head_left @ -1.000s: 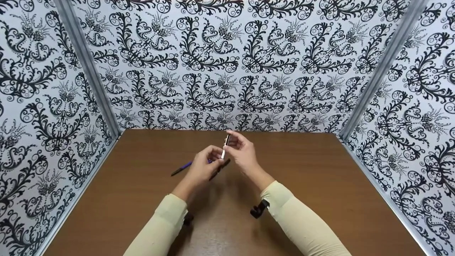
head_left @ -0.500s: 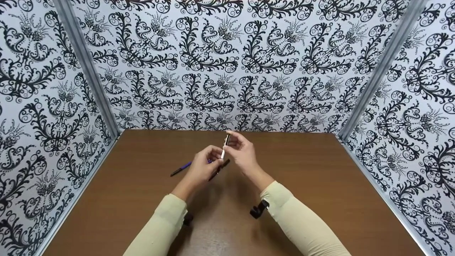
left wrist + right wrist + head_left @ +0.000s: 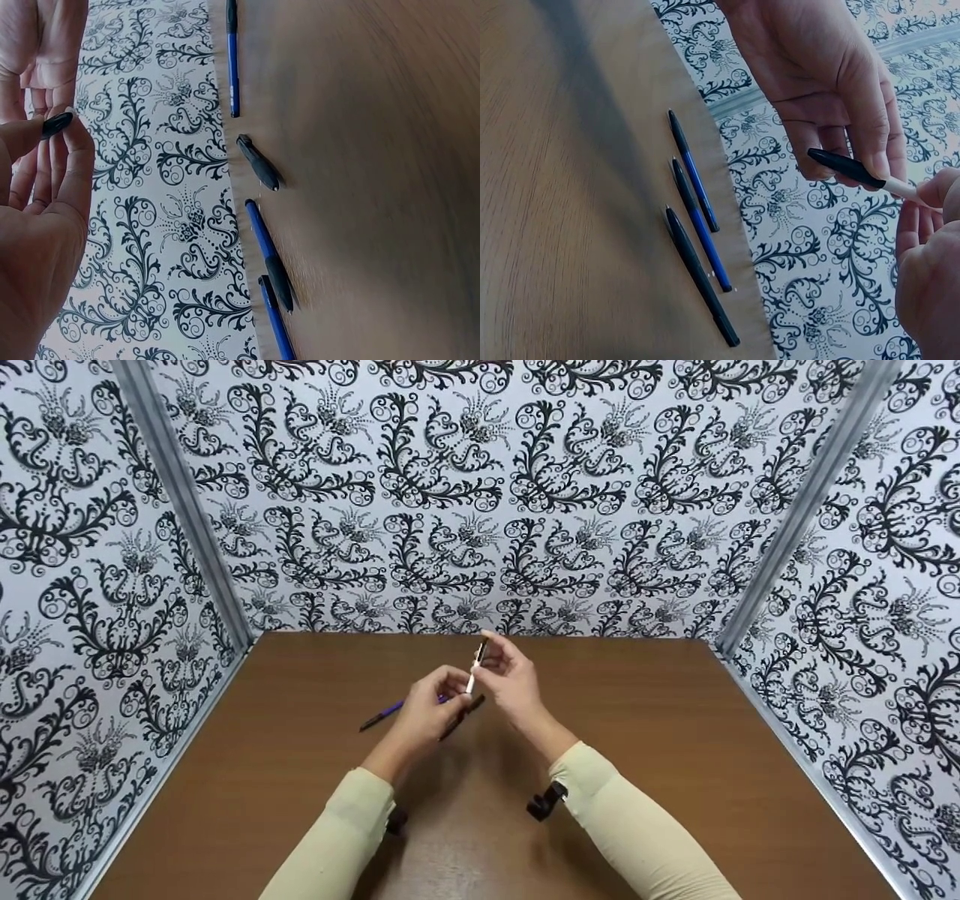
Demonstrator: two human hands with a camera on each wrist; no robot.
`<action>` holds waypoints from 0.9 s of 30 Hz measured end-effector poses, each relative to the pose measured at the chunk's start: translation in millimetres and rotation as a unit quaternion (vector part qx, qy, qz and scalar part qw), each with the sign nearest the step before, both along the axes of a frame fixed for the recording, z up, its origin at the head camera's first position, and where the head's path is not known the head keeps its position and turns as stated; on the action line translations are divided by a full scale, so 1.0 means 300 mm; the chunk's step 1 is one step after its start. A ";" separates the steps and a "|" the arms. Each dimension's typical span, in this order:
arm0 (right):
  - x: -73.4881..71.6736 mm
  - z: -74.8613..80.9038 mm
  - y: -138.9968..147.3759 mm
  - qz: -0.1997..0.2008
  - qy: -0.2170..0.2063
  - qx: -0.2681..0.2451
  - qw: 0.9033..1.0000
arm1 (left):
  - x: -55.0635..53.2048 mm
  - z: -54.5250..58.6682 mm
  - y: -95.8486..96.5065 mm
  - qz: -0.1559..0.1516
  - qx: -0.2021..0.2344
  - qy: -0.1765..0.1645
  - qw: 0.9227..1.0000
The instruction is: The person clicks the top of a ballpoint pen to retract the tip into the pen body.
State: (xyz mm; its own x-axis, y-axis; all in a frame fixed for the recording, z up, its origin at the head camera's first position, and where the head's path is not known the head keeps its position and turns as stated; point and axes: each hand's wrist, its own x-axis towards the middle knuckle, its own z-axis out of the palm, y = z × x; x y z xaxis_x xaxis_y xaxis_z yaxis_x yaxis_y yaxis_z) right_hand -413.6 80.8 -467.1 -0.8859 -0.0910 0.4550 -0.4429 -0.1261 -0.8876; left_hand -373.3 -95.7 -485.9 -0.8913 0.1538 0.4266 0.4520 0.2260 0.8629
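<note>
- Mid-frame, a slim white-and-black plastic pen (image 3: 470, 685) slants steeply up-right.
- My left hand (image 3: 429, 709) pinches its lower end.
- My right hand (image 3: 516, 684) holds its black upper part.

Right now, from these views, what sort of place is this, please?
It looks like a small work booth, perhaps a recording set: a brown table, patterned walls on three sides, and metal posts at the back corners.

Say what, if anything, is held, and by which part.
A black-and-white pen. Left hand pinches it near where the black end meets the white barrel; right hand holds the opposite end.
</note>
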 end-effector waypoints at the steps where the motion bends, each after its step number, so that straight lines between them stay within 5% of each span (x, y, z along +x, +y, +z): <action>1: 0.000 0.001 0.000 -0.001 0.001 0.002 1.000 | -0.001 -0.001 -0.001 0.000 -0.001 0.001 1.000; 27: -0.004 -0.010 -0.001 -0.014 0.017 0.012 1.000 | -0.010 -0.007 -0.006 -0.004 -0.008 -0.003 1.000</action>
